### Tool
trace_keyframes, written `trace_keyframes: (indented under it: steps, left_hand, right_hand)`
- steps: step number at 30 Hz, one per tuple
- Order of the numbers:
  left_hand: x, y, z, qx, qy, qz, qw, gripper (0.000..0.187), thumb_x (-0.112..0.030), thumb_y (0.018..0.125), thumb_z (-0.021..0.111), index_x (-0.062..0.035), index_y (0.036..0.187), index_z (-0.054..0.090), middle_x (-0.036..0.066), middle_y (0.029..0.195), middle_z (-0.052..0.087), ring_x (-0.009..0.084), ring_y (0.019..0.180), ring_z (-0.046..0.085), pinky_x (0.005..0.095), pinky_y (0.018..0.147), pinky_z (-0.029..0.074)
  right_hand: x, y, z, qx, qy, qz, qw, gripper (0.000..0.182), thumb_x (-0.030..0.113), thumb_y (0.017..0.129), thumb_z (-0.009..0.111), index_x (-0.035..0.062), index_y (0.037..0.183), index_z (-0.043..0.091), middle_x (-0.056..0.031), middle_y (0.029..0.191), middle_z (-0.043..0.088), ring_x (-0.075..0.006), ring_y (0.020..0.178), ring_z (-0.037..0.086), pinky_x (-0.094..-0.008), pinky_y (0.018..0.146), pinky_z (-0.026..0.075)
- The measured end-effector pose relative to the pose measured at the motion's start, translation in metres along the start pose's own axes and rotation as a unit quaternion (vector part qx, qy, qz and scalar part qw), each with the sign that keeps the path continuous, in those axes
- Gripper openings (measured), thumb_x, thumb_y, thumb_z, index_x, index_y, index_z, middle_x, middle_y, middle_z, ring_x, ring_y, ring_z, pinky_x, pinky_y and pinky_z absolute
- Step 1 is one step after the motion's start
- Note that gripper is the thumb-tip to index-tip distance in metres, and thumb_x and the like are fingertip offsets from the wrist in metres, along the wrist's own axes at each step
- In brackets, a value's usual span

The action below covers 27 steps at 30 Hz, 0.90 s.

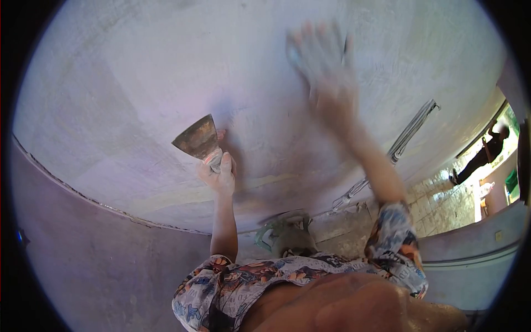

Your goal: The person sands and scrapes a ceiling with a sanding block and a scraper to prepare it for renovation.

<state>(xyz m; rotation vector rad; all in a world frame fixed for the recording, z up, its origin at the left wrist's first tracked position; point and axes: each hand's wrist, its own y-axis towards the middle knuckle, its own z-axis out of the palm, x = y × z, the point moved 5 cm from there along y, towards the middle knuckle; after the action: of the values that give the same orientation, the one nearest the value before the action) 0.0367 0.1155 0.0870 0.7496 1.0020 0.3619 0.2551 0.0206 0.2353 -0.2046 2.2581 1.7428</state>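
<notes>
My left hand (218, 174), whitened with dust or plaster, is closed around the handle of a putty knife (198, 138). Its broad, stained metal blade points up and to the left, in front of the pale wall (166, 66). Higher up and to the right, my right hand (323, 58) is blurred by motion, its fingers stretched out flat against or close to the wall. A thin dark edge shows beside that hand; I cannot make out what it is.
A bundle of grey cables (412, 133) hangs along the wall at right. Below, between my arms, is a greenish object (268, 235), partly hidden by my shirt. Far right, another person (484, 155) stands by a bright opening. A purplish wall (105, 249) adjoins at left.
</notes>
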Motion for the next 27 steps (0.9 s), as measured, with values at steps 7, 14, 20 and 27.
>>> trace_keyframes:
  steps: [7,14,20,27]
  left_hand:
    - [0.005,0.005,-0.002,-0.032,0.038,-0.008,0.999,0.021,-0.014,0.095,0.065,0.0043,0.088,0.059,0.001,0.056,0.052,0.0066,0.041,0.044,0.0224,0.036,0.029]
    - [0.004,0.005,-0.002,-0.040,0.017,-0.001,0.999,0.023,-0.014,0.095,0.063,0.0018,0.081,0.054,0.000,0.053,0.049,0.0068,0.040,0.044,0.0227,0.036,0.029]
    - [0.009,-0.007,-0.004,-0.060,0.049,-0.036,0.996,0.025,-0.018,0.097,0.061,0.0040,0.087,0.053,0.006,0.058,0.052,0.0076,0.039,0.044,0.0216,0.035,0.029]
    - [-0.019,-0.109,-0.017,-0.107,0.063,-0.084,0.989,0.032,-0.029,0.099,0.057,0.0020,0.093,0.053,0.001,0.059,0.044,0.0057,0.041,0.037,0.0231,0.038,0.030]
  right_hand:
    - [0.020,0.034,0.006,-0.031,-0.067,0.005,0.997,0.040,0.018,0.090,0.054,0.0164,0.130,0.061,-0.0102,0.139,0.055,-0.0225,0.131,0.051,-0.0480,0.115,0.031]
    - [-0.090,0.106,-0.036,-0.060,-0.088,0.120,0.987,0.033,0.016,0.093,0.053,0.0113,0.124,0.063,-0.0098,0.121,0.063,-0.0271,0.112,0.057,-0.0442,0.095,0.040]
    - [0.036,-0.050,0.029,0.151,0.082,-0.120,0.978,0.050,0.011,0.085,0.050,0.0127,0.135,0.054,-0.0074,0.133,0.057,-0.0215,0.121,0.054,-0.0464,0.106,0.035]
    - [0.078,-0.230,0.004,0.421,0.468,0.077,0.773,0.036,0.018,0.093,0.058,0.0034,0.125,0.062,-0.0068,0.133,0.058,-0.0200,0.123,0.054,-0.0398,0.106,0.038]
